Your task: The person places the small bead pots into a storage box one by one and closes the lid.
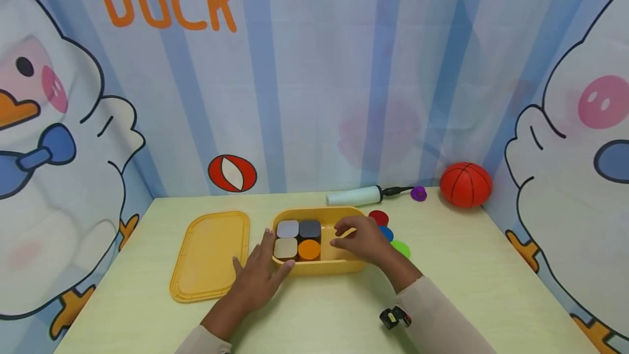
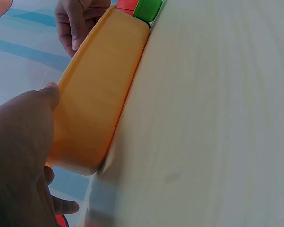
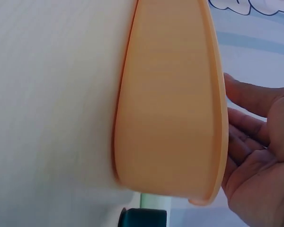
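Note:
A yellow rectangular box point(image 1: 321, 269) stands on the table, with four-sided and round-topped blocks packed in its left half: a pale lavender block point(image 1: 288, 229), a dark grey block point(image 1: 309, 229), a beige block point(image 1: 286, 248) and an orange round-topped block point(image 1: 309, 250). My left hand point(image 1: 257, 277) rests at the box's left end, fingers extended and spread, thumb touching the near rim. Over the bare right half reaches my right hand point(image 1: 362, 239). Its fingers bend loosely, thumb and forefinger apart, nothing showing between them. In the right wrist view its fingers dip partly behind the box wall point(image 3: 173, 104).
Right of the box are red point(image 1: 379, 218), blue point(image 1: 386, 232) and green point(image 1: 401, 248) pieces, partly covered by my right hand. A yellow lid point(image 1: 211, 255) lies left. Behind are a pump point(image 1: 356, 196), a purple piece point(image 1: 419, 194) and a red ball point(image 1: 466, 184). A small black item point(image 1: 393, 318) lies near my right sleeve.

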`<state>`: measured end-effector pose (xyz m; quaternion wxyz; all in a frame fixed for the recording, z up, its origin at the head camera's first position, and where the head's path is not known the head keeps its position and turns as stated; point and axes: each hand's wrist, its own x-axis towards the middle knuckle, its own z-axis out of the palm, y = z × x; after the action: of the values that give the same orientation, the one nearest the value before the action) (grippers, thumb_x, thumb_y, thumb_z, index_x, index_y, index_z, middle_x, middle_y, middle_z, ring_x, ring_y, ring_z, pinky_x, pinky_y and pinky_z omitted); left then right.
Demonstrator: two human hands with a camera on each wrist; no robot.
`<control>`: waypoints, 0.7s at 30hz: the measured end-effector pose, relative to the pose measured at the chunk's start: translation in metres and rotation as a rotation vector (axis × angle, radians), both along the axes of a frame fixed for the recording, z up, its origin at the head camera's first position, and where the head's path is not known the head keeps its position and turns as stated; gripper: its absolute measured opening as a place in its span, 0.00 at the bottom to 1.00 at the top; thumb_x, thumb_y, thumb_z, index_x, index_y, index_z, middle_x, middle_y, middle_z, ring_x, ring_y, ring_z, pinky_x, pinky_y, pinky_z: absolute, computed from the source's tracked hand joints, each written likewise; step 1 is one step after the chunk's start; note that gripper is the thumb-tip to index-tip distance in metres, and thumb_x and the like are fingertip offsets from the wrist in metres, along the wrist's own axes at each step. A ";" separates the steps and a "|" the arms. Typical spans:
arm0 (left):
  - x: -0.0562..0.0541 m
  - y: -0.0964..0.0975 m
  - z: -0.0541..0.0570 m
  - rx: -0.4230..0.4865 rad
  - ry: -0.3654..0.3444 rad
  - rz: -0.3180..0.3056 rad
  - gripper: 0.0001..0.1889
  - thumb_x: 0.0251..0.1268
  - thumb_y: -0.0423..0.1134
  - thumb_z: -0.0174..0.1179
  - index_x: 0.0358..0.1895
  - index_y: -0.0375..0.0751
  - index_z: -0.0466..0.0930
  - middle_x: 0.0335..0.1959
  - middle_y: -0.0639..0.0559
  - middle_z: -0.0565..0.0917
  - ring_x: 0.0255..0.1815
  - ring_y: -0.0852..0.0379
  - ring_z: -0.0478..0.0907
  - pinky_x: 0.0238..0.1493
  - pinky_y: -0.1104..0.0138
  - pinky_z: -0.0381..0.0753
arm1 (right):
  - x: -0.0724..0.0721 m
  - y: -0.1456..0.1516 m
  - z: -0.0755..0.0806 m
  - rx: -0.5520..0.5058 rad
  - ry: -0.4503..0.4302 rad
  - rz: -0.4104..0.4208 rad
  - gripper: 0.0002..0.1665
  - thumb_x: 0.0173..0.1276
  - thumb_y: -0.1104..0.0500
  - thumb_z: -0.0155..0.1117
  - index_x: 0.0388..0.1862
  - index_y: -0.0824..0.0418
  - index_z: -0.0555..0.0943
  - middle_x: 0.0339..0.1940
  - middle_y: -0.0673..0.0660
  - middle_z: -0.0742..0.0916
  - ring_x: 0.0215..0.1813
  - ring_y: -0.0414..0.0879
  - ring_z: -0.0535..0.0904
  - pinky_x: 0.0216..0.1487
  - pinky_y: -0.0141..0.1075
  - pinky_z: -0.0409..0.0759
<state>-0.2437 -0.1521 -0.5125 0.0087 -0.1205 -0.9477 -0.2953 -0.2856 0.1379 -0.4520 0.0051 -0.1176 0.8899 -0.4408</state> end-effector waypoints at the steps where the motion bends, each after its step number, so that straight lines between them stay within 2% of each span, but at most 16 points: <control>1: 0.000 0.000 0.000 0.000 0.003 -0.001 0.51 0.84 0.71 0.47 0.93 0.49 0.34 0.94 0.49 0.43 0.92 0.35 0.52 0.76 0.14 0.29 | 0.002 0.003 0.000 -0.022 0.009 0.002 0.18 0.70 0.60 0.81 0.55 0.65 0.90 0.48 0.57 0.93 0.47 0.51 0.93 0.53 0.45 0.93; 4: 0.000 0.000 0.001 0.004 0.006 -0.005 0.50 0.84 0.70 0.48 0.93 0.50 0.34 0.94 0.49 0.43 0.92 0.34 0.52 0.76 0.14 0.29 | 0.006 0.010 -0.001 -0.087 0.027 0.014 0.16 0.71 0.61 0.79 0.56 0.64 0.90 0.52 0.59 0.93 0.48 0.54 0.94 0.52 0.45 0.94; 8: 0.001 0.000 0.004 0.012 0.000 -0.007 0.50 0.84 0.70 0.48 0.93 0.49 0.36 0.94 0.48 0.43 0.92 0.32 0.50 0.75 0.14 0.28 | 0.010 0.019 -0.003 -0.113 0.074 0.026 0.15 0.72 0.62 0.78 0.56 0.65 0.89 0.55 0.62 0.92 0.51 0.55 0.95 0.54 0.44 0.93; 17: 0.002 0.001 0.007 -0.031 -0.008 -0.002 0.48 0.84 0.70 0.47 0.93 0.49 0.40 0.94 0.48 0.40 0.92 0.27 0.44 0.75 0.15 0.26 | 0.013 0.046 -0.007 -0.087 0.218 0.027 0.15 0.73 0.63 0.77 0.55 0.69 0.90 0.51 0.63 0.94 0.51 0.54 0.95 0.57 0.46 0.92; 21: 0.001 0.000 0.007 -0.068 0.003 0.006 0.48 0.84 0.71 0.47 0.93 0.49 0.41 0.95 0.50 0.38 0.93 0.28 0.39 0.75 0.14 0.27 | 0.015 0.059 -0.010 -0.079 0.250 0.009 0.14 0.73 0.63 0.77 0.54 0.68 0.90 0.49 0.61 0.94 0.50 0.54 0.95 0.55 0.43 0.93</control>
<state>-0.2426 -0.1520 -0.5053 0.0067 -0.1182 -0.9576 -0.2627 -0.2710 0.1971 -0.4621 -0.1086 -0.1759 0.8650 -0.4571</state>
